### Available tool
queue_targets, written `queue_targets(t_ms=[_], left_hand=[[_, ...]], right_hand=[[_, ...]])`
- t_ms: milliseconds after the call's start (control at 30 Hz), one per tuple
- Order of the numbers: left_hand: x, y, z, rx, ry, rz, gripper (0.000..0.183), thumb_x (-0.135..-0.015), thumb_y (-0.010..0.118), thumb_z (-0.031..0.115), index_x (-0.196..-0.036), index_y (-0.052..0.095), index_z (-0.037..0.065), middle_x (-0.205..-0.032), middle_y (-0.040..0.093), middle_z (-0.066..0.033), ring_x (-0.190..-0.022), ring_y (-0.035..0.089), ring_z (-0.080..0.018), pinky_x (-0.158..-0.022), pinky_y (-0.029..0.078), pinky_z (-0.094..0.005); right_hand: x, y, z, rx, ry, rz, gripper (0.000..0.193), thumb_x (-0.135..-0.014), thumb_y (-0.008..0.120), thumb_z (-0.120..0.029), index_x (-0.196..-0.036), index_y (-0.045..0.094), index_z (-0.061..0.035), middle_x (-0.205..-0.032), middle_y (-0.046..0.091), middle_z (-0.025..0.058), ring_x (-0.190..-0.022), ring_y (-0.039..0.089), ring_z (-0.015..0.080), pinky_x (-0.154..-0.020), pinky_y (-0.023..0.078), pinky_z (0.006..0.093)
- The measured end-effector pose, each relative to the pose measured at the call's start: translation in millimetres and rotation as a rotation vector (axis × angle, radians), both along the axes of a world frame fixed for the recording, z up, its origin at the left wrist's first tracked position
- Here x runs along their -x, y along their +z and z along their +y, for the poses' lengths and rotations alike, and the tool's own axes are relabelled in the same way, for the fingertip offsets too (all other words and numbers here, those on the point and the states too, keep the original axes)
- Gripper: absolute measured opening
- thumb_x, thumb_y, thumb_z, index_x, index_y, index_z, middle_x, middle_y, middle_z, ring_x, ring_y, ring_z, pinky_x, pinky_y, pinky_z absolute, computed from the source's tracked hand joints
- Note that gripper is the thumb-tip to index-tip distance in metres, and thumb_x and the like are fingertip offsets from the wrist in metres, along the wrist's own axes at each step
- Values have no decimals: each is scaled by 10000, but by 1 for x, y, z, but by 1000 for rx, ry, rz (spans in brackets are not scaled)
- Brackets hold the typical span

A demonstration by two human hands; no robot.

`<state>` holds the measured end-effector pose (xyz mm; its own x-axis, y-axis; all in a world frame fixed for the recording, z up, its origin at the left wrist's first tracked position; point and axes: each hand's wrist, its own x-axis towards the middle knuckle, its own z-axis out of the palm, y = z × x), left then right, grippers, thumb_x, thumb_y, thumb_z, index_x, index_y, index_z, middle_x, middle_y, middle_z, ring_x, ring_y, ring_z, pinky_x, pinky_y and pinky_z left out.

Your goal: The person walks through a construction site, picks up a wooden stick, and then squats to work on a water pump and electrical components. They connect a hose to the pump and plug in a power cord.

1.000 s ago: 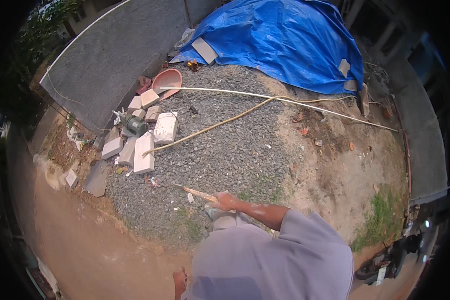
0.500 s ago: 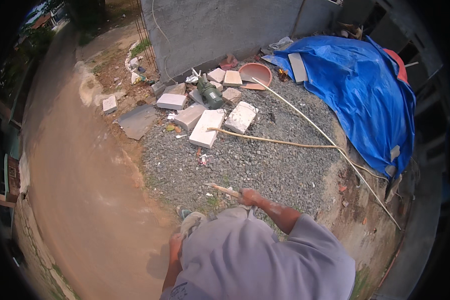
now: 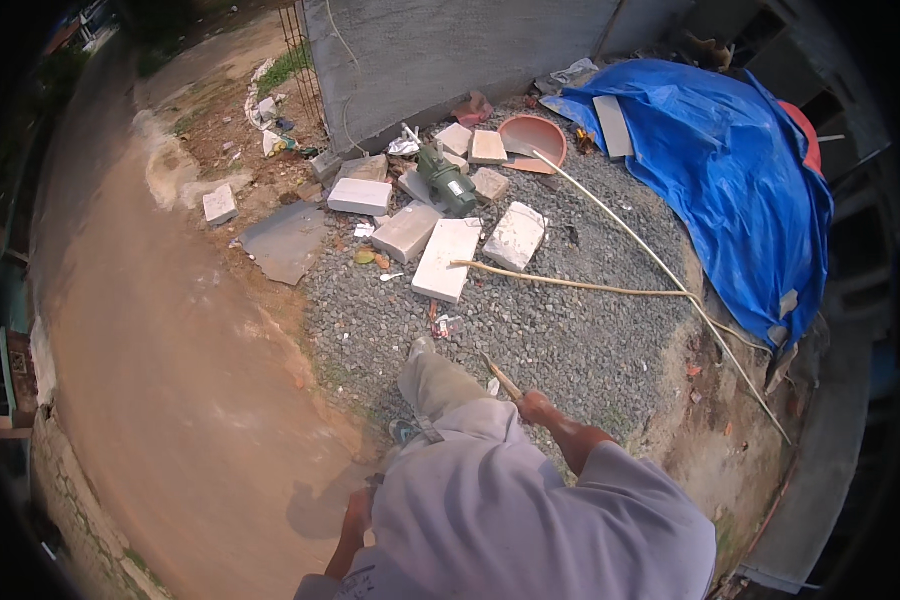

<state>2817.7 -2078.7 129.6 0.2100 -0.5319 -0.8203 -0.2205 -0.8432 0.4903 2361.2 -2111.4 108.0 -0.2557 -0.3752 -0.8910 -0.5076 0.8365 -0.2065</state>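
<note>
My right hand (image 3: pixel 537 407) is closed around a short, pointed piece of wood (image 3: pixel 502 377), held out over the gravel (image 3: pixel 580 335). Low at my left side hangs my left hand (image 3: pixel 358 507), beside my trouser leg. A small dark shape shows by its fingers, too unclear to name, and the fingers themselves are hard to make out. One leg in beige trousers (image 3: pixel 440 388) reaches forward onto the gravel, and part of a shoe (image 3: pixel 403 431) shows behind it. White blocks (image 3: pixel 448 260) lie ahead of me, around a green motor-like machine (image 3: pixel 448 183).
A long pale pole (image 3: pixel 625 228) and a thin bent stick (image 3: pixel 580 285) cross on the gravel. Behind them are an orange basin (image 3: pixel 535 135), a blue tarpaulin (image 3: pixel 710 150) over a heap, and a grey wall (image 3: pixel 470 60). A dirt lane (image 3: pixel 170 370) runs along the left.
One leg has swung forward onto the gravel. My right hand has shifted rightward with the piece of wood, and my left hand sits slightly lower. Blocks and basin appear farther right in view.
</note>
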Motion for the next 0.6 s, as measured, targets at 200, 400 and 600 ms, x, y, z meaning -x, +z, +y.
queue_targets(t_ms=[200,400,600], left_hand=[[-19,-19,-98,54,-244,-150,285,-830,598,224,-641,573,12,-571,539,-66,-537,455,-161,-495,363,-357],[-3,41,-241,251,-179,-11,331,-849,591,239,-616,550,7,-551,521,-69,-519,409,-140,-481,340,-358],[31,101,-323,384,-545,-97,397,-850,594,262,-578,491,-8,-524,464,-113,-472,385,-166,-451,313,-358]], right_hand=[[13,-19,-85,59,237,-35,335,-718,574,-318,-723,662,6,-647,634,131,-656,642,256,-628,489,374],[28,-39,-179,257,467,77,351,-699,614,-303,-867,636,5,-801,637,209,-792,630,341,-718,488,412],[34,-26,-260,337,449,103,419,-702,638,-304,-991,594,-5,-927,620,232,-885,608,371,-754,484,431]])
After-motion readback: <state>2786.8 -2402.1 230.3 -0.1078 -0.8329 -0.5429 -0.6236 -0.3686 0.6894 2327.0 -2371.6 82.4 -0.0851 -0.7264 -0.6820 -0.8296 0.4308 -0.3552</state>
